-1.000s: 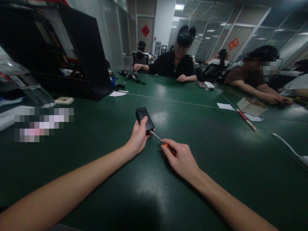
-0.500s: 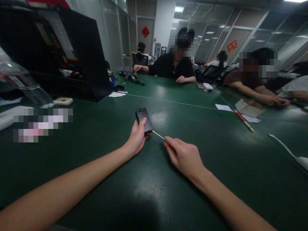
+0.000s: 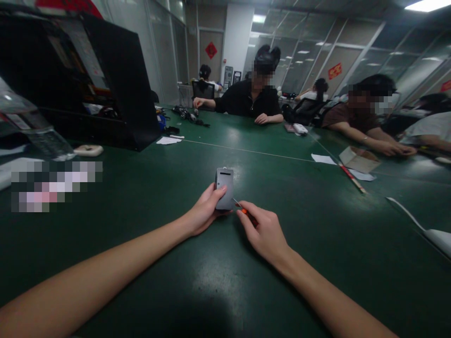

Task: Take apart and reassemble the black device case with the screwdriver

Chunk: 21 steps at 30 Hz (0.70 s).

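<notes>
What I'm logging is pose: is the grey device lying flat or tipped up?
Tipped up: the left hand holds the device on end, its face toward the camera; whether its lower edge touches the table is unclear.

Dim interior lit by ceiling panels [image 3: 426, 4] overhead, chiefly at far right. The green counter [image 3: 317, 225] shows soft glare patches at its middle and near the camera, with a dark shadow at the lower edge. Left hand [image 3: 206, 212], right hand [image 3: 266, 232], pale-lit device [image 3: 224, 188] and screwdriver [image 3: 241, 210] are sharp; the background is soft and noisy. Wide-angle distortion bends the edges.
</notes>
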Each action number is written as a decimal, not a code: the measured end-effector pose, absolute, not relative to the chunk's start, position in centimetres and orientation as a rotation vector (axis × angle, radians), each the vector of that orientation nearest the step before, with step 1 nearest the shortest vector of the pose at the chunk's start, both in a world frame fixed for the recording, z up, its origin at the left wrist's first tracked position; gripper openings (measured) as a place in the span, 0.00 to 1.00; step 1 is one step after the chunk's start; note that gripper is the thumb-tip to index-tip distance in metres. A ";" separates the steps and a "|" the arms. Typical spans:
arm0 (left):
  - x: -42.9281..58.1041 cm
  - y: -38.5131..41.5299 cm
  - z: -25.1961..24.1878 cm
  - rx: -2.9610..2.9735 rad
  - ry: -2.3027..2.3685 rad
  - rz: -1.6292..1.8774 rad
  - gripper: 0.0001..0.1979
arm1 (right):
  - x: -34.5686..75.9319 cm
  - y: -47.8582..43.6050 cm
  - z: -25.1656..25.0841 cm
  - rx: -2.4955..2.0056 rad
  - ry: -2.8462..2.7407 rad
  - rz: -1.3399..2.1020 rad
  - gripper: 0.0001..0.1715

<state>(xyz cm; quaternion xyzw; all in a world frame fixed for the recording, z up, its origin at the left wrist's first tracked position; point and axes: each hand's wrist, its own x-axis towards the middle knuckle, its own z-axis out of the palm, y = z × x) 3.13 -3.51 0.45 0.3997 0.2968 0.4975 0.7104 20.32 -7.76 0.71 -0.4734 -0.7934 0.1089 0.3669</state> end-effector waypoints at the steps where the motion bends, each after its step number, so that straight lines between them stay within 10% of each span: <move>1: 3.2 -3.6 0.4 0.904 0.666 1.129 0.19 | 20.7 -7.7 0.8 -1.216 -2.070 0.201 0.16; 12: 3.8 -3.9 -0.9 1.078 0.810 1.333 0.18 | 20.5 -7.9 2.2 -1.546 -2.270 -0.333 0.24; 21: 4.5 -4.8 -1.0 0.986 0.787 1.287 0.19 | 19.6 -7.3 0.9 -1.225 -1.961 0.367 0.21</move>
